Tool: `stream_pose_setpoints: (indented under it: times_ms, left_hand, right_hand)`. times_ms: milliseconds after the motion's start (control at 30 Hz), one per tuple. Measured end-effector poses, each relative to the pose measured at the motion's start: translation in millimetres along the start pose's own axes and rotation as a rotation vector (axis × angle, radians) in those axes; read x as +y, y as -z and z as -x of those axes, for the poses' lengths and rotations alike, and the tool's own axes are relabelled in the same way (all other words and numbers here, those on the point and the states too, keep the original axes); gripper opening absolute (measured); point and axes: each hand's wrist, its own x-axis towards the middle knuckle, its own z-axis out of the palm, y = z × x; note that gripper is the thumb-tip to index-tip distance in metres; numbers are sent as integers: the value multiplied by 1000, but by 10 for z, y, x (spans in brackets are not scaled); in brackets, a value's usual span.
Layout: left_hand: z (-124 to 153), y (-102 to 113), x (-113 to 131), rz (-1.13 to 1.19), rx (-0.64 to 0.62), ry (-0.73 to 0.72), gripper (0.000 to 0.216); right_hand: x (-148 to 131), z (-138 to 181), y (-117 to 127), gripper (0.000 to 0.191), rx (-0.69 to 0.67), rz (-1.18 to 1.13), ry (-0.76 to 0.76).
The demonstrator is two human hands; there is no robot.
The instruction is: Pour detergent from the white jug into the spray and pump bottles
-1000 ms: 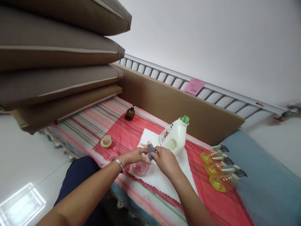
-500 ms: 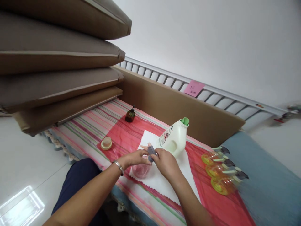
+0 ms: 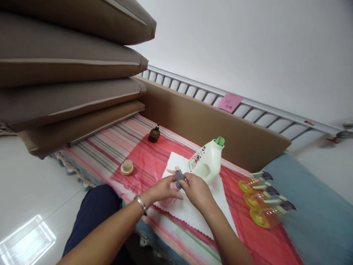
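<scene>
A small pink see-through spray bottle (image 3: 167, 202) stands on a white cloth (image 3: 194, 215), partly covered by my hands. My left hand (image 3: 162, 189) is closed around its neck from the left side. On top, the grey and peach spray head (image 3: 179, 174) is gripped by the fingers of my right hand (image 3: 197, 188). The spray head sits at the bottle's neck; I cannot tell how firmly it is fixed. Just behind my right hand is a pale green jug (image 3: 212, 162) with a green spout, upright on the cloth.
Several yellow spray bottles (image 3: 260, 218) stand at the right on red cloth (image 3: 234, 187). A dark brown pump bottle (image 3: 154, 135) is at the back, a round pale cap (image 3: 127, 167) at the left. Stacked cushions (image 3: 82, 88) rise at the left; a brown board (image 3: 215, 125) stands behind.
My left hand has shifted up from the bottle's body to its neck, and the spray head has tipped slightly. The view has moved a little.
</scene>
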Motion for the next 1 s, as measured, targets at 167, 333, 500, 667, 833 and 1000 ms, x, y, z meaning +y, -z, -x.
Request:
stream_pose_setpoints:
  times_ms: [167,333,500,667,833,1000]
  left_hand:
    - [-36,-34,-30,16,-50,5,31]
    - [-66,42,75,-17,-133,-18,40]
    - [-79,-27,68,-39,-127,-6,32]
    - [-107,66,80,-105,-170,-17,31]
    - [18,-191,53,-169,87,-52,29]
    - [-40,-123,0,-186,-32,-77,26]
  right_hand:
    - [-15,0,10,14,-4,13,-5]
    - [-12,2,0,15,-2,22,-6]
    - [-26,38,-1,14,-6,27,1]
    - [-40,39,35,15,-13,37,-8]
    - [-61,37,30,16,-14,37,2]
    - [-68,18,56,15,-48,18,-4]
